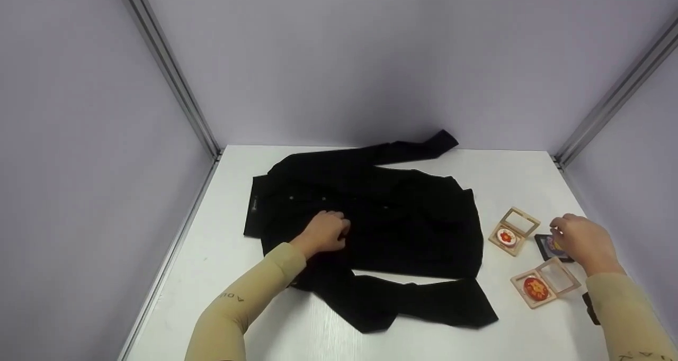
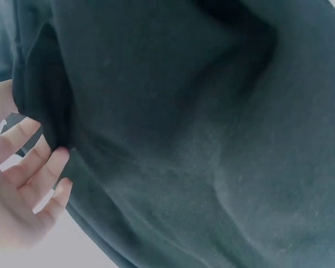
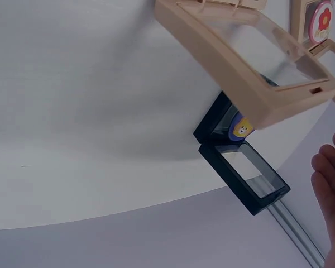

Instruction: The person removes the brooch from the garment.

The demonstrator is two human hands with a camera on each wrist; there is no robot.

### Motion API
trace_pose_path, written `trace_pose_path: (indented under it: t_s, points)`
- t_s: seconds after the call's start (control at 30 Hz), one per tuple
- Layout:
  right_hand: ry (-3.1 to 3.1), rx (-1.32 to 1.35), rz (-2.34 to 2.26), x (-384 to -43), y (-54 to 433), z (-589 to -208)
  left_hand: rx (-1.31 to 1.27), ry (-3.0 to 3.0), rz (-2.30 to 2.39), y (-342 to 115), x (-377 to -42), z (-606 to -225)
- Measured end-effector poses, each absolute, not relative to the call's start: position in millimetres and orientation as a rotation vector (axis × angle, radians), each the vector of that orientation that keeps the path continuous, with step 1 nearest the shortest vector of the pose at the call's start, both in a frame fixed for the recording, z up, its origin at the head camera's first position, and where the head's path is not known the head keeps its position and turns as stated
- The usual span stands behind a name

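A black button-front shirt [image 1: 413, 228] lies spread with its collar to the left and one sleeve towards the front. My left hand [image 1: 324, 231] is over its near front, and in the left wrist view the thumb and fingertips pinch a fold of the cloth. My right hand [image 1: 582, 239], fingers loosely bent and holding nothing, hovers by a small black hinged case [image 3: 243, 173]. That case stands open, with a round purple-and-yellow badge [image 3: 241, 128] inside. Nearer me is an open pinkish case [image 1: 553, 296] with a red-and-yellow round badge [image 1: 536, 288].
A light wooden-toned case [image 1: 513, 250], lid up, holds a white badge with a red flower [image 1: 507, 237]. Beside my right sleeve, a dark object [image 1: 590, 308] is partly hidden. Pale panels [image 1: 328, 59] enclose the white table [image 1: 206, 276] at the back and sides.
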State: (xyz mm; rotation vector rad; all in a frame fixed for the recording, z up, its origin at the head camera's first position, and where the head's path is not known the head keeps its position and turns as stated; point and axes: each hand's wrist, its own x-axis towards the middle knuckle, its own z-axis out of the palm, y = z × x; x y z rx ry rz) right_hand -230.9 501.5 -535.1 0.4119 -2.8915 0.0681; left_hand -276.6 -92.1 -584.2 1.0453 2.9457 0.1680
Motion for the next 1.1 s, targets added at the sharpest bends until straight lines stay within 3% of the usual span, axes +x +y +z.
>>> trace_pose_path:
  t_s: [0.8, 1.1]
  points:
    - [-2.578, 0.536, 0.108, -246, 459, -508, 0.912, 3.04, 0.315, -131, -280, -560]
    - [-2.494, 0.571, 0.1, -237, 446, -511, 0.861, 3.083, 0.368, -154, -273, -556]
